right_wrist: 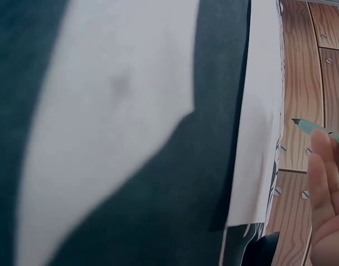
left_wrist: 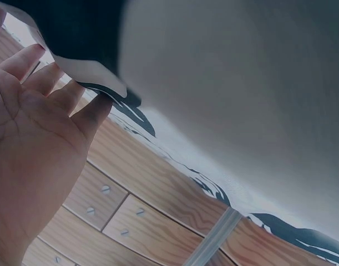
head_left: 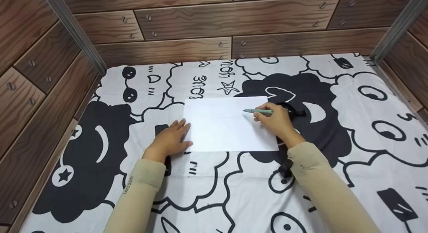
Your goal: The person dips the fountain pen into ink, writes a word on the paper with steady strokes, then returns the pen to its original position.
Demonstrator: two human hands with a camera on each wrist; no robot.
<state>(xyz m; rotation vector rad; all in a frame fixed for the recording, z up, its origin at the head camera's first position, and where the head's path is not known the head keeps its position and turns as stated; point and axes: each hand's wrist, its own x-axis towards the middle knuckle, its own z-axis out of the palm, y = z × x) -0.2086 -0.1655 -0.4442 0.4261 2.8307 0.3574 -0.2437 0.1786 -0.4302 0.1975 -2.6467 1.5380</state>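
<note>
A white sheet of paper (head_left: 227, 132) lies flat on the patterned cloth, with a faint line across its upper part. My right hand (head_left: 276, 121) pinches a green pen (head_left: 264, 111) over the sheet's upper right, the tip pointing left near the end of that line. In the right wrist view the pen (right_wrist: 310, 126) shows its dark tip beyond my fingers. At the sheet's left edge rests my left hand (head_left: 170, 139), fingers spread and touching the paper's border. The left wrist view shows this hand's palm (left_wrist: 36, 133) and its extended fingers.
A black-and-white cartoon cloth (head_left: 207, 186) covers the table. Wood-plank panels (head_left: 234, 19) stand behind and at both sides, with grey metal posts (head_left: 77, 32) at the corners. A black object (head_left: 296, 112) shows just behind my right hand.
</note>
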